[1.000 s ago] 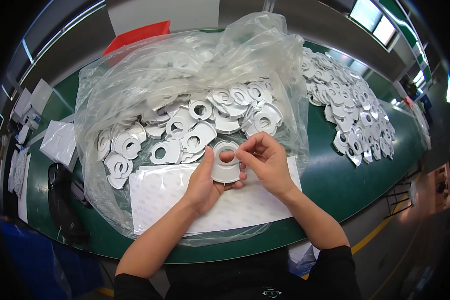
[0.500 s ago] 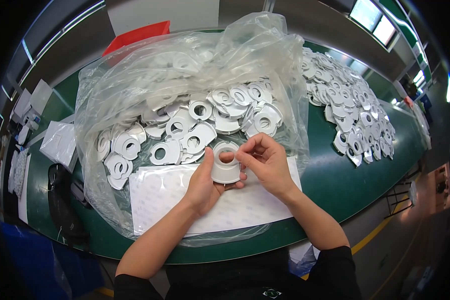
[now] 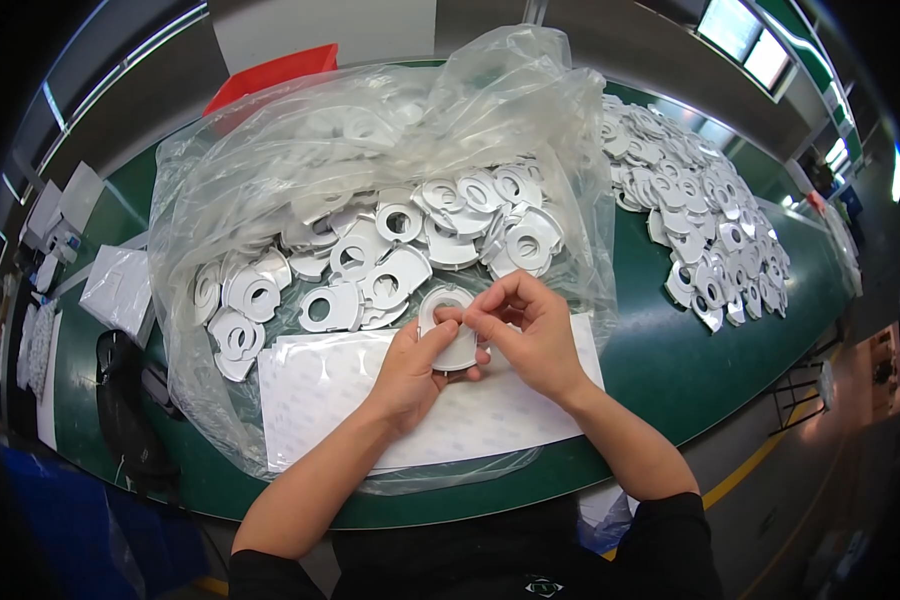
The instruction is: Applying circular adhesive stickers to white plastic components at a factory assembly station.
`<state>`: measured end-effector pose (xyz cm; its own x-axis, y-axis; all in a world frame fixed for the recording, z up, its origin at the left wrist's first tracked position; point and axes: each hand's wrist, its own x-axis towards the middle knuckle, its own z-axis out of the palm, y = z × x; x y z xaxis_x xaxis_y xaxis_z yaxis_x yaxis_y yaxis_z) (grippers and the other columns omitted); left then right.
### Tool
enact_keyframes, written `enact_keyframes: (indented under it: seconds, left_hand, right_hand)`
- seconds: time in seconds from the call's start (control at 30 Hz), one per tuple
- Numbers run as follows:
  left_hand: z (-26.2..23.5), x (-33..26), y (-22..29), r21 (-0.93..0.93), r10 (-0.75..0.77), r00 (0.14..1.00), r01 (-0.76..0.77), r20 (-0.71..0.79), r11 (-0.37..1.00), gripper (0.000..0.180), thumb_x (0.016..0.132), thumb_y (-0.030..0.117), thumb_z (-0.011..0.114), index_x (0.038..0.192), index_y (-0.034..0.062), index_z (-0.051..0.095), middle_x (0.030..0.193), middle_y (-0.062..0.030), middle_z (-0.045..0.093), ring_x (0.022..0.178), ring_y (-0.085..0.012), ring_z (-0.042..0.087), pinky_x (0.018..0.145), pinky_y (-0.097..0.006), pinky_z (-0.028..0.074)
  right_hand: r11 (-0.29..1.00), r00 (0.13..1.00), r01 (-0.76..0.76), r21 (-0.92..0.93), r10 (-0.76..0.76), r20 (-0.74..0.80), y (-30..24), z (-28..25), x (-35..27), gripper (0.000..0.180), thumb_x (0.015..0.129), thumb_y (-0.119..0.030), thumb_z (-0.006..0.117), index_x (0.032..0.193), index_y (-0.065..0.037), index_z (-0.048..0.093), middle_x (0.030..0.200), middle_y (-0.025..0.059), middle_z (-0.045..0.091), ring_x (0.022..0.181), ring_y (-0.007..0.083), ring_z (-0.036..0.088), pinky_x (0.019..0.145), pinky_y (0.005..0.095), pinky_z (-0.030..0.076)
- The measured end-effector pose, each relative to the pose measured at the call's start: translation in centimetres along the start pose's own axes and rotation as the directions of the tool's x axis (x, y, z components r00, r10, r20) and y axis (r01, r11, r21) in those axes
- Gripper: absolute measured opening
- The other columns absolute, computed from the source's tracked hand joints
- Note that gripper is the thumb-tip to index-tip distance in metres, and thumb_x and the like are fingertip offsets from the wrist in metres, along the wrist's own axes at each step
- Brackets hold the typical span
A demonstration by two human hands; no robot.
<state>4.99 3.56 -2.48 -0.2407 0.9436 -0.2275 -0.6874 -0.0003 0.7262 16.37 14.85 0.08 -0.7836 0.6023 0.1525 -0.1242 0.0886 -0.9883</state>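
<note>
My left hand (image 3: 402,372) holds a white plastic part (image 3: 457,354) with a round hole and a wider lower end. Its thumb lies over the ring, while other fingers support the part from behind. At the ring's right edge, my right hand (image 3: 538,338) has its thumb and forefinger pinched together; whatever is between them is too small to make out. Below both hands lie white sheets (image 3: 335,405) with faint printing. Just beyond, many similar white parts (image 3: 402,272) lie heaped in the mouth of a clear plastic bag (image 3: 270,150).
A second heap of white parts (image 3: 710,205) covers the right side of the green table (image 3: 660,365). Behind the bag stands a red bin (image 3: 275,78). To the left are a plastic-wrapped white package (image 3: 118,283) and a black pouch-like item (image 3: 125,400).
My left thumb has moved from the part's left side onto the face of its ring. The part has tilted slightly. My right hand stays pinched at the ring's edge.
</note>
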Motion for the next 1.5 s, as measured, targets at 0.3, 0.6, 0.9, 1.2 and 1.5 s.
enact_keyframes:
  seconds: [0.3,0.6,0.9,1.2,1.5]
  left_hand:
    - [0.0,-0.1,-0.1,0.009,0.030,0.999,-0.030,-0.036,1.000,0.018,0.093,0.017,0.048,0.106,0.0048,0.052,0.093,-0.0071,0.060,0.079,-0.0148,0.060,0.062,-0.030,0.050]
    - [0.1,-0.4,0.0,0.081,0.030,0.999,-0.028,-0.020,0.996,0.019,0.093,0.017,0.048,0.108,0.0059,0.052,0.095,-0.0056,0.060,0.080,-0.0139,0.060,0.064,-0.028,0.049]
    - [0.2,-0.4,-0.4,0.201,0.024,0.997,-0.039,0.078,0.979,0.020,0.094,0.015,0.045,0.110,0.0042,0.051,0.094,-0.0052,0.058,0.079,-0.0131,0.060,0.064,-0.026,0.049]
    - [0.6,-0.4,-0.5,0.282,0.001,0.995,-0.029,0.098,0.959,0.024,0.096,0.021,0.042,0.110,0.0041,0.051,0.094,-0.0056,0.058,0.077,-0.0118,0.058,0.063,-0.025,0.047]
    - [0.0,-0.3,-1.1,0.298,-0.024,0.989,-0.021,0.149,0.954,0.081,0.089,0.068,0.007,0.111,0.0037,0.051,0.091,-0.0085,0.060,0.075,-0.0132,0.059,0.061,-0.024,0.047]
  right_hand:
    - [0.520,0.783,0.528,-0.671,-0.604,0.148,0.2,-0.5,0.1,0.018,0.070,-0.004,0.068,0.087,-0.004,0.062,0.076,0.0064,0.062,0.075,0.0221,0.060,0.064,0.0322,0.047]
    - [0.815,0.939,0.259,-0.518,-0.338,-0.062,0.0,-0.5,0.1,0.017,0.074,-0.006,0.065,0.090,-0.002,0.066,0.081,0.0088,0.064,0.073,0.0198,0.060,0.065,0.0318,0.047]
    - [0.984,0.996,-0.042,-0.172,0.028,-0.082,0.4,-0.6,-0.1,0.018,0.080,-0.007,0.062,0.091,0.006,0.065,0.077,0.0094,0.065,0.057,0.0104,0.062,0.052,0.0220,0.048]
    - [0.975,0.990,-0.091,-0.202,0.067,-0.124,0.0,-0.4,0.1,0.019,0.076,-0.012,0.070,0.069,0.003,0.061,0.065,0.0059,0.063,0.052,0.0081,0.058,0.046,0.0221,0.044]
    - [0.696,0.965,0.078,-0.714,-0.231,-0.120,-0.3,-0.2,-0.1,0.036,0.066,-0.034,0.076,0.058,-0.006,0.054,0.057,0.0044,0.050,0.057,0.0183,0.049,0.049,0.0333,0.038]
